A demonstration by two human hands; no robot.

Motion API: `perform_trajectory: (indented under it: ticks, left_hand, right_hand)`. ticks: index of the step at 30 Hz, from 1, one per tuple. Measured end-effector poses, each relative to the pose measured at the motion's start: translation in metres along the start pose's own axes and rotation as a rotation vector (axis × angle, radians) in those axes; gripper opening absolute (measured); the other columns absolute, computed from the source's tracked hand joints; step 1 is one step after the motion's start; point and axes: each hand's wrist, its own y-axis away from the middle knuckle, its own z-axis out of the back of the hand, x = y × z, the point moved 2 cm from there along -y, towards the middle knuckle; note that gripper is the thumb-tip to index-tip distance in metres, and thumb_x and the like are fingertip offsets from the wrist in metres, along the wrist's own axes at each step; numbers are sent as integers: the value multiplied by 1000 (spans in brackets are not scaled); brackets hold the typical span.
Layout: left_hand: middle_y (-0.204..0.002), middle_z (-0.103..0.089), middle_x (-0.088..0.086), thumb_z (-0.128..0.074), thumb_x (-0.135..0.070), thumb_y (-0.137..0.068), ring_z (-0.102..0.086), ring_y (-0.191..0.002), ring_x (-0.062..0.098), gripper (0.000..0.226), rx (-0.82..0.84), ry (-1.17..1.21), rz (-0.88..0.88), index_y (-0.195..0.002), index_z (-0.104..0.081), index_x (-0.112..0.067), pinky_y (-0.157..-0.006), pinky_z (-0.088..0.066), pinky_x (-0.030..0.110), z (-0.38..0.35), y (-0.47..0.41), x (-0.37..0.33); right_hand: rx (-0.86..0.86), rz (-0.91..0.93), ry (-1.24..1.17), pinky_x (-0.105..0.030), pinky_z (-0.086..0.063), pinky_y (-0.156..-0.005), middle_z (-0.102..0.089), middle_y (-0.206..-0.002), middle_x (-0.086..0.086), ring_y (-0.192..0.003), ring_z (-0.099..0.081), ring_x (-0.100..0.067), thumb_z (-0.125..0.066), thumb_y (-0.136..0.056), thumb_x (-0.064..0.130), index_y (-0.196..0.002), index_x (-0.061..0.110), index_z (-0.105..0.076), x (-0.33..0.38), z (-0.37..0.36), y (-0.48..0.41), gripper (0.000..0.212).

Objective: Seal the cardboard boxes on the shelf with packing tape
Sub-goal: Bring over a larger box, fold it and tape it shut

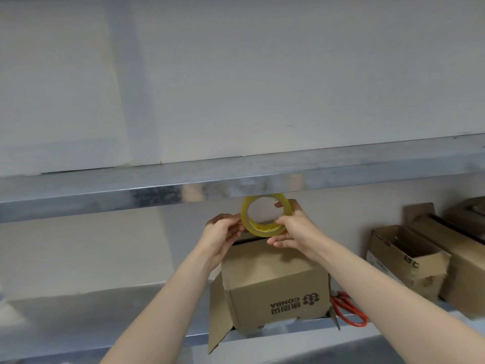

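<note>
Now the 2 hands pinch a yellow tape roll (265, 229) between them, left hand (223, 233) on its left rim, right hand (292, 232) curled round its right side, just above the cardboard box (275, 282) standing on the shelf (78, 313).

Slim headroom over the middle box, wide way in at its left
The upper shelf's metal beam (157, 190) hangs just above the tape roll (265, 231) held over the cardboard box (275, 279), so upward room there is tight. Left of the box the lower shelf (105, 311) shows bare surface back to the wall. On the right a red-handled tool (349, 310) lies just beside the box and open cartons (409, 261) stand farther along, narrowing that gap. The box's left flap (219, 316) juts past the shelf's front edge
</note>
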Motion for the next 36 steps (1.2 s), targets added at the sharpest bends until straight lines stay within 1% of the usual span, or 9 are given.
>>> perform_trajectory:
  ticks: [4, 8, 14, 17, 21, 26, 30, 33, 36]
  left_hand:
    - [-80, -64, 10, -57, 3, -91, -60, -68, 15, 14, 37, -77, 61, -103, -57, -3, -60, -53, 18, 7, 0, 1]
    - [-80, -61, 11, -56, 1, -93, -58, -68, 13, 10, 84, -243, 3, -98, -65, 0, -63, -53, 14, 7, -1, 2]
    - [-82, -60, 10, -53, -2, -95, -63, -59, 9, 7, 39, -195, 2, -95, -60, -1, -53, -50, 15, 4, -1, 4]
    - [-87, -62, 11, -50, 1, -97, -65, -73, 19, 12, -10, -72, -14, -88, -57, 0, -61, -57, 19, -1, -3, 4]
    - [-101, -61, 15, -51, -1, -96, -71, -77, 26, 6, 13, -139, -148, -93, -55, 2, -69, -57, 20, -2, -7, 3]
    - [-104, -68, 9, -56, -9, -96, -72, -89, 13, 5, 139, -534, -336, -93, -57, -5, -78, -52, 19, -1, -4, 5]
    - [-96, -69, 3, -60, -4, -91, -67, -95, 9, 6, 235, -717, -485, -89, -64, -8, -89, -49, 22, 2, -3, 1]
    - [-100, -67, 5, -64, -2, -86, -66, -99, 15, 10, 276, -707, -468, -85, -65, -11, -90, -52, 27, -1, -3, -2]
    - [-101, -64, 14, -58, 2, -88, -68, -96, 27, 9, 205, -366, -209, -82, -63, -2, -84, -57, 32, -3, -3, -3]
  right_hand:
    - [31, 49, -40, -37, -60, -74, -53, -119, -20, -91, -66, -32, -40, -93, -13, -104, 13, -48, -7, 7, -1, 30]
    - [40, 140, -45, -36, -60, -75, -50, -110, -22, -88, -69, -32, -36, -91, -20, -94, 11, -46, -12, 11, 0, 33]
    - [14, -54, -264, -30, -56, -51, -59, -119, -19, -69, -73, -30, -39, -100, -3, -131, 19, -39, -17, 13, -6, 38]
    - [23, -290, -274, -23, -50, -41, -65, -107, -24, -58, -69, -25, -32, -104, 20, -121, -1, -54, -15, 15, -2, 34]
    - [119, -383, -391, -22, -49, -38, -65, -111, -33, -47, -61, -22, -24, -94, 69, -102, -3, -50, -7, 20, 4, 76]
    - [146, -383, -558, -24, -54, -43, -56, -111, -34, -47, -62, -22, -57, -95, 23, -133, -5, -40, -6, 13, -2, 50]
    - [64, -350, -615, -25, -54, -43, -55, -102, -21, -50, -64, -26, -64, -91, 18, -116, 1, -50, -10, 12, -10, 34]
    - [-47, -284, -580, -24, -52, -40, -58, -99, -18, -65, -63, -28, -45, -99, 0, -108, 3, -53, -15, 8, -18, 12]
    - [-133, -243, -551, -24, -52, -39, -54, -112, -20, -72, -60, -30, -37, -101, -4, -106, 6, -49, -17, 8, -24, 17]
